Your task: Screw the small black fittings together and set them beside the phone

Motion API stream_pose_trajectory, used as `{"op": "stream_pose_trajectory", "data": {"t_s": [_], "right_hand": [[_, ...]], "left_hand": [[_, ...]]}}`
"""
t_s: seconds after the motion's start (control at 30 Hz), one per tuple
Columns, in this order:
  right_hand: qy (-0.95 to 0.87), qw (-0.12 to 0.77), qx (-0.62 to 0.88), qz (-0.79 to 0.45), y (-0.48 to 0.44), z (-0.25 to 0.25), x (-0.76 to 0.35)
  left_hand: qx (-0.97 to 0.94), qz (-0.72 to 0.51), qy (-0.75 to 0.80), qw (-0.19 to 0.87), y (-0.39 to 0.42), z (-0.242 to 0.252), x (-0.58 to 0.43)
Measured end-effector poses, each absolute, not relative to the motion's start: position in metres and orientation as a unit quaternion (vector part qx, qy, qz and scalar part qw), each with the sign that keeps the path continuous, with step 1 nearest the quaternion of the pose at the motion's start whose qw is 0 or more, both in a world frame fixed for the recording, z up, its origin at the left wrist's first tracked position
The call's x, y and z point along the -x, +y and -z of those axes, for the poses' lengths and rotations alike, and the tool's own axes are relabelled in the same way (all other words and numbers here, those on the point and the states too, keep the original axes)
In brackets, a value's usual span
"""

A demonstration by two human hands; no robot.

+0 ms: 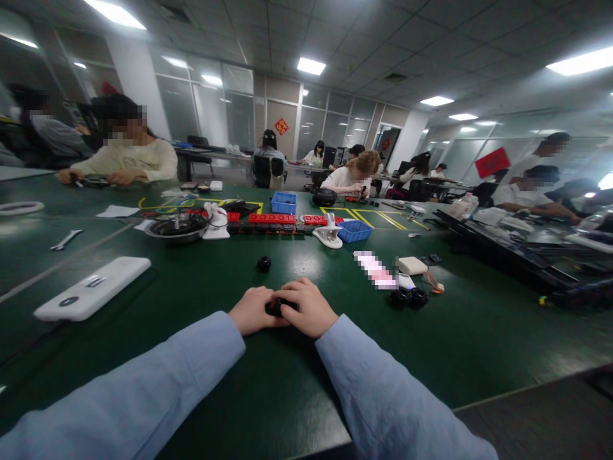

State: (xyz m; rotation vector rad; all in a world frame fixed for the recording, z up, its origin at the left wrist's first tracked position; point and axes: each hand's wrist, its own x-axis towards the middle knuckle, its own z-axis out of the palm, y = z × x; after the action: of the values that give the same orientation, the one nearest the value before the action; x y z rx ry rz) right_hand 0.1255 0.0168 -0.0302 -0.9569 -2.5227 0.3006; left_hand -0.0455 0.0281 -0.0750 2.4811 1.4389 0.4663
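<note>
Both of my hands meet close together above the green table [211, 377], around a small black part [276, 308]. My left hand [253, 310] has its fingers wrapped round the part from the left. From the right, my right hand [309, 308] curls over its top with the fingers bent. Most of the part is covered by the fingers, so its exact kind is hidden. A round black piece [264, 263] lies on the table just beyond my hands.
A white case [93, 289] and a wrench [67, 239] lie left. Ahead are a metal bowl [176, 239], red blocks [272, 218], a white stand [328, 234] and blue bins [354, 231]. Right are a phone [375, 271], round black pieces [408, 298] and a black frame [498, 246]. People sit around.
</note>
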Motion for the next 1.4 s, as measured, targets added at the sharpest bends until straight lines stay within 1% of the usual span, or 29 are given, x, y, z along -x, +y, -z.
{"op": "stream_pose_trajectory", "data": {"t_s": [0.2, 0.6, 0.8, 1.03, 1.4], "right_hand": [[-0.919, 0.215, 0.311, -0.112, 0.0175, 0.0320, -0.1270], [-0.914, 0.279, 0.242, -0.165, 0.0206, 0.0352, -0.1250], [-0.903, 0.296, 0.250, -0.188, 0.0202, 0.0386, -0.1246], [-0.878, 0.301, 0.297, -0.226, 0.0178, 0.0377, -0.1264], [-0.859, 0.300, 0.305, -0.281, 0.0160, 0.0377, -0.1266]], "left_hand": [[-0.846, -0.162, 0.494, 0.118, 0.0273, 0.0741, 0.0447], [-0.845, -0.167, 0.494, 0.119, 0.0267, 0.0731, 0.0438], [-0.843, -0.186, 0.487, 0.131, 0.0250, 0.0717, 0.0443], [-0.839, -0.198, 0.481, 0.161, 0.0258, 0.0742, 0.0454], [-0.839, -0.191, 0.489, 0.141, 0.0271, 0.0732, 0.0452]]}}
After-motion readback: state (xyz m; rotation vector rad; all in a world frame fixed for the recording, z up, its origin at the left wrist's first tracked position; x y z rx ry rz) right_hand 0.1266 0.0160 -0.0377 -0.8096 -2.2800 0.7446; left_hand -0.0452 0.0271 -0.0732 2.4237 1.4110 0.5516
